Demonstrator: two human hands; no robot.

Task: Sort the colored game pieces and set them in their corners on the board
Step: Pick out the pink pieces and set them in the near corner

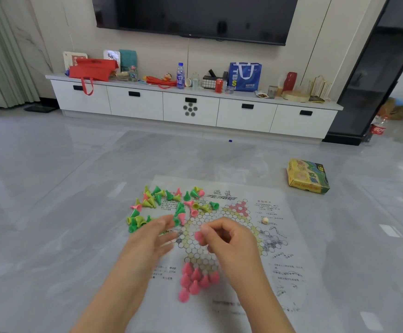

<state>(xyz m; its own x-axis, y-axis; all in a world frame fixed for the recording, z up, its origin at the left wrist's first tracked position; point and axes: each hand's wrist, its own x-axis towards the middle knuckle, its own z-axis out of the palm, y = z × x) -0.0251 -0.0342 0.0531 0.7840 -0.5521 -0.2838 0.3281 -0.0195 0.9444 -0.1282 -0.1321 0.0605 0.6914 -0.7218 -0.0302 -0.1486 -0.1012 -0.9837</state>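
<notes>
A paper checkers board lies on the grey floor. Several pink cone pieces stand together in its near corner. A loose heap of green, yellow-green and pink pieces lies over the board's far left part. My right hand hovers above the board's middle and pinches one pink piece between thumb and fingers. My left hand is beside it on the left, fingers straight and spread, near the heap's edge, holding nothing.
A small cream die rests on the board's right side. The yellow-green game box lies on the floor at the far right. A white TV cabinet with clutter runs along the back wall.
</notes>
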